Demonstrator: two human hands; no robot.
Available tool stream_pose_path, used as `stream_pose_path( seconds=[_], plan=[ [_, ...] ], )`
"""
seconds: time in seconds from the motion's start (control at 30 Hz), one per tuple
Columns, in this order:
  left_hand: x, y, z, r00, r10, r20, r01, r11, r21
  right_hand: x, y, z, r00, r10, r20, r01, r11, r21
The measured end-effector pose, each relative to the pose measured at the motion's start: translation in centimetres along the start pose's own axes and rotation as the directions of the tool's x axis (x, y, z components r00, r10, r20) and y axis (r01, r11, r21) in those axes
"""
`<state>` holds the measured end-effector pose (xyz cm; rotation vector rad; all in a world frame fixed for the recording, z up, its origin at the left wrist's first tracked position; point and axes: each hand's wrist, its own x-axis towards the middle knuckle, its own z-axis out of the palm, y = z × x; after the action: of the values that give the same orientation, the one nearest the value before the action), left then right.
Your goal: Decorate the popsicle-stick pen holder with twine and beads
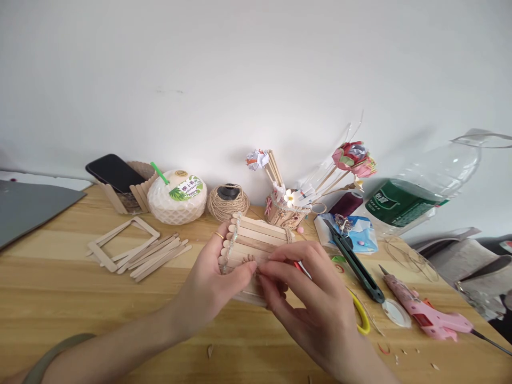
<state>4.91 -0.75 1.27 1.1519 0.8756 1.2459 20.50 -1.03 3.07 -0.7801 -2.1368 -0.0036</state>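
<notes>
Between my hands is a box-like piece of popsicle sticks (pixel 256 234), tilted up off the table, with a glittery trim along its left edge and twine at its right edge. My left hand (pixel 216 277) grips its left side, thumb lying on the front face. With thumb and forefinger pinched, my right hand (pixel 312 293) presses at the middle of that face, beside a small twine-like loop (pixel 250 260). What the right fingertips pinch is too small to make out. The right hand's lower fingers curl under the near edge.
Loose popsicle sticks (pixel 160 256) lie left. Behind stand a wrapped coconut (pixel 178 197), a twine spool (pixel 228 202) and a decorated holder (pixel 286 213) with paper flowers. Right are a utility knife (pixel 356 261), yellow-handled scissors (pixel 362 314), a pink glue gun (pixel 430 309) and a large bottle (pixel 416 192).
</notes>
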Motion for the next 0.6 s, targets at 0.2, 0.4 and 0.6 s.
stream_pose_path(
  seconds=[0.2, 0.4, 0.6],
  plan=[
    [0.15, 0.24, 0.22, 0.999, 0.038, -0.006, -0.038, 0.999, 0.035, -0.11, -0.11, 0.12, 1.000, -0.005, 0.001, 0.005, 1.000, -0.010],
    [0.20, -0.06, 0.12, 0.998, 0.060, -0.029, -0.057, 0.995, 0.081, -0.16, -0.13, 0.10, 1.000, -0.002, 0.014, 0.002, 1.000, -0.006],
    [0.05, -0.15, 0.09, 0.998, 0.025, -0.066, -0.016, 0.991, 0.133, -0.07, -0.24, 0.10, 0.999, 0.025, 0.033, -0.025, 1.000, 0.012]
  ],
)
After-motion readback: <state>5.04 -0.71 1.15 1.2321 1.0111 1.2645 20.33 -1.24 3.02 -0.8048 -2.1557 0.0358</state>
